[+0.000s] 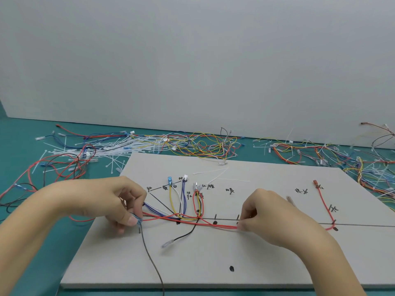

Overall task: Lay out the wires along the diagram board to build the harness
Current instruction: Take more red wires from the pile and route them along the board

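From the head view, a grey board [245, 259] lies on the green bench [25, 263], filling the lower middle and right of the frame. Black lines, dots and handwritten labels are drawn on it.

The left hand [119, 201], at centre left over the board's left edge, has its fingers curled and pinches a gathered bunch of wires at a blue tie or connector just beside the thumb tip. The right hand [269, 218], at centre right, pinches the red wire [203, 223] between thumb and forefinger; the other fingers are curled under. The red wire runs taut between the two hands, just below the drawn horizontal line.

Between the hands, yellow, white and blue wires [171, 199] loop upward to small connectors near the labels. A black wire [186, 234] trails down to a clear-sleeved terminal. Another red wire [324, 202] runs from an orange terminal at the right of the board down to the line.

Loose wires and white ties [128, 146] lie heaped on the bench behind the board, across the middle of the frame. No containers show.
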`<state>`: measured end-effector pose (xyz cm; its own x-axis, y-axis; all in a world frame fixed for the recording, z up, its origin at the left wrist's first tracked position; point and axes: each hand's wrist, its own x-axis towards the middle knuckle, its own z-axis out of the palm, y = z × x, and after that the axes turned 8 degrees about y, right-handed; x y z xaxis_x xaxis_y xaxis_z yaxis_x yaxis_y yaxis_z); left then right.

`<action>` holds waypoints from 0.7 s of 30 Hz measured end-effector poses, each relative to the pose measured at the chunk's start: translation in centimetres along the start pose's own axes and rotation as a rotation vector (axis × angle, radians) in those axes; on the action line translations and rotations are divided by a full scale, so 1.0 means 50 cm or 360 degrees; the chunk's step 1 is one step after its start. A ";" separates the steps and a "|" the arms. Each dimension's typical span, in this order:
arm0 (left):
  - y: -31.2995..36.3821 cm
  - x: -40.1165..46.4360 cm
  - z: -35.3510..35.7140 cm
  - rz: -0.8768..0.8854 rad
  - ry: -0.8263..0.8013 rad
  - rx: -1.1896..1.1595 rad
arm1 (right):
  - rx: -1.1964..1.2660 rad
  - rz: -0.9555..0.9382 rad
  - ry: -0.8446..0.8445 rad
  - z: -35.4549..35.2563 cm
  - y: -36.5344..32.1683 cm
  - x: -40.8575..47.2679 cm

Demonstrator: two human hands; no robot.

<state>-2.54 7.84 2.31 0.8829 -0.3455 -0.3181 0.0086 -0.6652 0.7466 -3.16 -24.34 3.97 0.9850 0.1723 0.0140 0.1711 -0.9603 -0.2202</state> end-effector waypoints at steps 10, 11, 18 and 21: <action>0.016 0.005 0.008 -0.0141 0.0040 -0.0042 | 0.0150 0.0010 -0.0028 0.003 0.031 0.017; 0.018 0.005 0.008 -0.0145 0.0040 -0.0037 | 0.0175 0.0006 -0.0021 0.000 0.036 0.019; 0.027 -0.001 0.011 -0.0161 -0.0020 0.0013 | 0.0344 -0.0115 0.0092 0.000 0.037 0.023; 0.027 -0.001 0.011 -0.0166 -0.0029 0.0019 | 0.0381 -0.0185 0.0028 0.013 0.025 0.020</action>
<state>-2.83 6.58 3.04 0.8687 -0.2860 -0.4045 0.0944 -0.7060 0.7019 -1.95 -25.24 3.07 0.9596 0.2726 0.0692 0.2745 -0.8546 -0.4407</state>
